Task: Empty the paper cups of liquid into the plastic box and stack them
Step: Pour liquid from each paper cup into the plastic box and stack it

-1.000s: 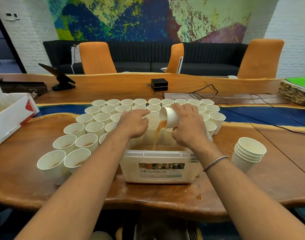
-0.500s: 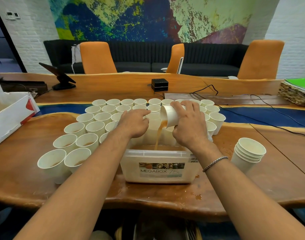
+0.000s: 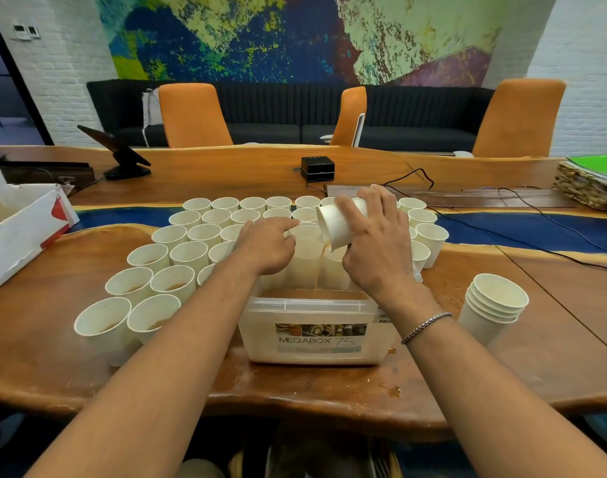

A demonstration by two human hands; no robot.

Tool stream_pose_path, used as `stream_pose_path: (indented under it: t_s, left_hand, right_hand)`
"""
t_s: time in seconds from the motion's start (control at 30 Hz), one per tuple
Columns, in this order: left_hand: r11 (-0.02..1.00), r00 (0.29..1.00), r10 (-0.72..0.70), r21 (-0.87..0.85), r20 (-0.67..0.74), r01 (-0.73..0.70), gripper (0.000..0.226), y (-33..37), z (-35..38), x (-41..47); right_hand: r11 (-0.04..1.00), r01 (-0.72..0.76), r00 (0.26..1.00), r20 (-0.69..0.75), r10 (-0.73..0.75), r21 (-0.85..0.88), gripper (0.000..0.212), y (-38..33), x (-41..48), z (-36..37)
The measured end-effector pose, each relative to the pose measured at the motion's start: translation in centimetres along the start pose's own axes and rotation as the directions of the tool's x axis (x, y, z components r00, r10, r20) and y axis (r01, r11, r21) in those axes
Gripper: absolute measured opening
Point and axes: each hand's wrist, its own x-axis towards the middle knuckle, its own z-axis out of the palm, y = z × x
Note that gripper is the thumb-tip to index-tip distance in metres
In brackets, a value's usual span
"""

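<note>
My right hand (image 3: pixel 377 246) grips a white paper cup (image 3: pixel 338 225) tipped mouth-down to the left, and a thin brown stream falls from it into the clear plastic box (image 3: pixel 312 339) labelled MEGABOX. Brown liquid fills the box. My left hand (image 3: pixel 265 248) rests over the cups just behind the box, index finger stretched out, with no cup visibly in it. Several rows of white cups (image 3: pixel 177 253) holding brown liquid stand left of and behind the box. A stack of empty cups (image 3: pixel 495 308) stands to the box's right.
Brown drips (image 3: pixel 391 391) lie on the wooden table (image 3: pixel 553 357) near its front edge. A white carton (image 3: pixel 15 232) sits at the far left. Black cables (image 3: pixel 536 229) cross the table's right side, behind a small black device (image 3: pixel 317 168) and a tablet stand (image 3: pixel 122 153).
My right hand has tipped the cup a little further and the stream has thinned. My left index finger has stretched out over the cups.
</note>
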Motion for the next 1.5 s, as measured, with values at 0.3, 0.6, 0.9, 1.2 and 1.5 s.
stream_pose_path:
  t_s: [0.3,0.6,0.9,1.2,1.5]
  left_hand:
    - [1.000,1.000,0.015,0.007,-0.011,-0.014,0.045,-0.3,0.1,0.2]
    - [0.980,0.956,0.075,-0.156,-0.284,-0.123,0.032,0.7,-0.5,0.2]
    - [0.780,0.941,0.151,-0.548,-0.302,-0.301,0.039,12.6,0.4,-0.3]
    - [0.723,0.946,0.287,-0.615,-0.150,-0.316,0.039,21.7,4.7,0.0]
    - [0.775,0.944,0.328,-0.559,-0.044,-0.296,0.035,24.3,7.6,-0.1]
  right_hand:
    - [0.998,0.046,0.999,-0.017,-0.047,-0.042,0.076,0.0,0.0,0.0]
    - [0.948,-0.219,0.948,0.282,0.150,0.231,0.062,1.1,0.3,-1.2]
    - [0.800,-0.408,0.913,0.184,0.364,0.439,0.076,7.7,-0.6,-6.0]
    - [0.782,-0.552,0.829,0.287,0.479,0.290,0.074,15.0,-3.1,-10.8]
    - [0.723,-0.660,0.738,0.351,0.576,0.203,0.067,17.4,-4.8,-10.8]
